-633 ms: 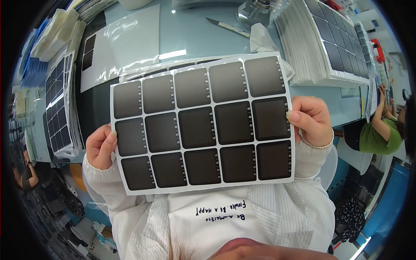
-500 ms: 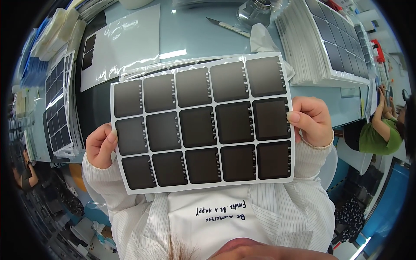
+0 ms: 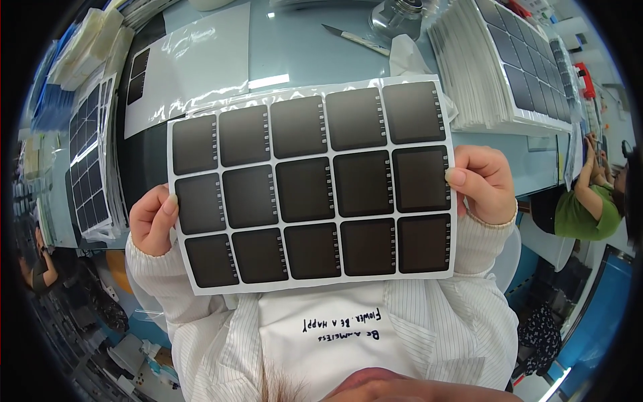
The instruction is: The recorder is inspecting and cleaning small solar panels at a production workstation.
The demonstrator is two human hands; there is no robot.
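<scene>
Held up between my two hands is a white sheet of black square stickers (image 3: 305, 189), set out in three rows. My left hand (image 3: 153, 219) pinches its left edge, thumb on the front face. At the right edge my right hand (image 3: 483, 183) grips it the same way, fingers behind. The sheet is tilted slightly, its right side a little higher. Behind it, more sheets lie on the table, mostly hidden by the one I hold.
A thick stack of similar sheets (image 3: 472, 74) stands at the right, another stack (image 3: 90, 161) at the left. On the table lie a white glossy sheet (image 3: 201, 60), a craft knife (image 3: 355, 40) and a crumpled tissue (image 3: 408, 57), near a glass bottle (image 3: 396, 19). A person in green (image 3: 589, 208) sits at far right.
The sheet has risen slightly and tipped a little, now covering more of the sheets behind it. Both hands keep their grip at its edges.
</scene>
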